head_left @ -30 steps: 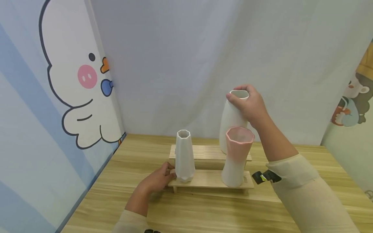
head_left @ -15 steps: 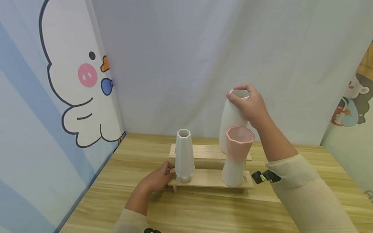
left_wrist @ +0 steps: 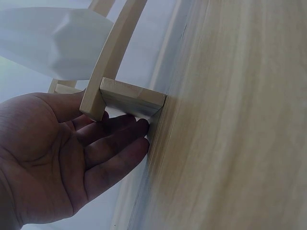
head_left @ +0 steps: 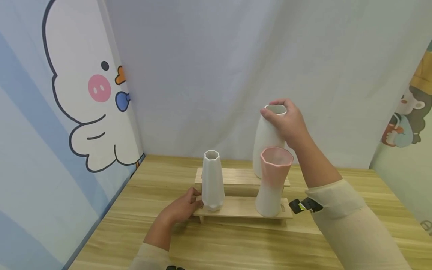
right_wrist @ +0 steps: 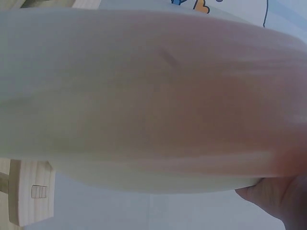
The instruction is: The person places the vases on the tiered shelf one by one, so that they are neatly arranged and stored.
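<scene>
My right hand grips the mouth of a tall white vase, thumb over the near rim and fingers behind. The vase stands upright on the upper step of a two-tier wooden stand. In front, a pink-and-white fluted vase sits on the lower step's right side and hides part of it; blurred, it fills the right wrist view. A slim white faceted vase is on the lower step's left side. Beside it my left hand holds the stand's left end; curled fingers show by the leg in the left wrist view.
The stand rests on a wood-grain table. Close behind it hangs a pale grey curtain. A wall panel with a cartoon duck borders the left, and another printed panel the right.
Both hands keep their places on the tall vase and the stand. The head view has shifted very slightly; the vases have not visibly moved.
</scene>
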